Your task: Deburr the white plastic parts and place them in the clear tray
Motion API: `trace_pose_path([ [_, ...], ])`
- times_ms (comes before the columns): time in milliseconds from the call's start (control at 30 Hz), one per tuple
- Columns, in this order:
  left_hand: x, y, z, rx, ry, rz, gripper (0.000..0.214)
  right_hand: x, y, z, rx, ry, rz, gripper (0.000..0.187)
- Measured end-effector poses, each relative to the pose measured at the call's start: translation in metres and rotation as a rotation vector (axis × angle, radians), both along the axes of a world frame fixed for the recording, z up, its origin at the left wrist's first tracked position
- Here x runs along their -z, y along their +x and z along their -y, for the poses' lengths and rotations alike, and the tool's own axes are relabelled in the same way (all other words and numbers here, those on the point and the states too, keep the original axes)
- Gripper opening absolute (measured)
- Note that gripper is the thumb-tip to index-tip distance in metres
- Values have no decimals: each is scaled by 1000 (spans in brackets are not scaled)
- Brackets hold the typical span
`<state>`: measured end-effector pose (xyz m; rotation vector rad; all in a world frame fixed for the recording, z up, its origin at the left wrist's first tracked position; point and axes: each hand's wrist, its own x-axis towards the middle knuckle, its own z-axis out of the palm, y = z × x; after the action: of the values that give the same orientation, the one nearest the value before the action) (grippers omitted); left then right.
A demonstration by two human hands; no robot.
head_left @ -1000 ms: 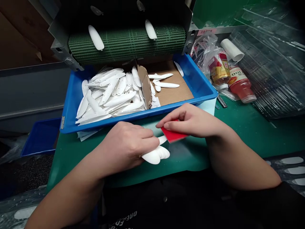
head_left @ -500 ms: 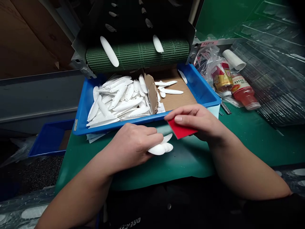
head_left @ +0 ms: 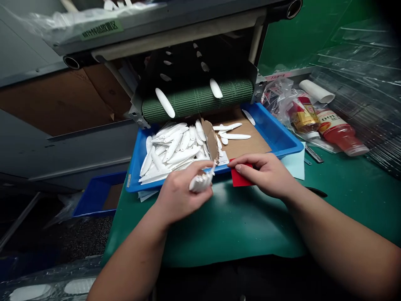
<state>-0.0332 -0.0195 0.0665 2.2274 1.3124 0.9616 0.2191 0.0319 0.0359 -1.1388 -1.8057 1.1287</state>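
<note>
My left hand (head_left: 181, 188) is closed around a small bunch of white oval plastic pieces (head_left: 201, 182), their ends showing between thumb and fingers. Between the thumb and fingers of my right hand (head_left: 271, 173) is a flat red square (head_left: 240, 175), held just in front of the tray's near rim. Behind both hands stands a blue tray (head_left: 278, 133). In its left part lies a heap of similar white pieces (head_left: 183, 155). A torn cardboard divider (head_left: 210, 136) separates them from several loose pieces (head_left: 233, 136) on the right.
A green mesh conveyor belt (head_left: 197, 100) ends above the tray, carrying white pieces. To the right lie a red drink bottle (head_left: 340, 131), a second bottle (head_left: 303, 117) and a utility knife (head_left: 314, 154). A smaller blue tray (head_left: 90, 196) sits lower left.
The camera view has tilted up and turned left. My left hand has rotated, so the bunched pieces now point upward with their ends toward me. The red square is turned more upright.
</note>
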Motion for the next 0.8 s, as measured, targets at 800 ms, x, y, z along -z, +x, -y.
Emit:
trace_pose_path([
  [800, -27, -28, -111, -148, -134, -1047, 39, 15, -10, -3, -34, 101, 38, 26],
])
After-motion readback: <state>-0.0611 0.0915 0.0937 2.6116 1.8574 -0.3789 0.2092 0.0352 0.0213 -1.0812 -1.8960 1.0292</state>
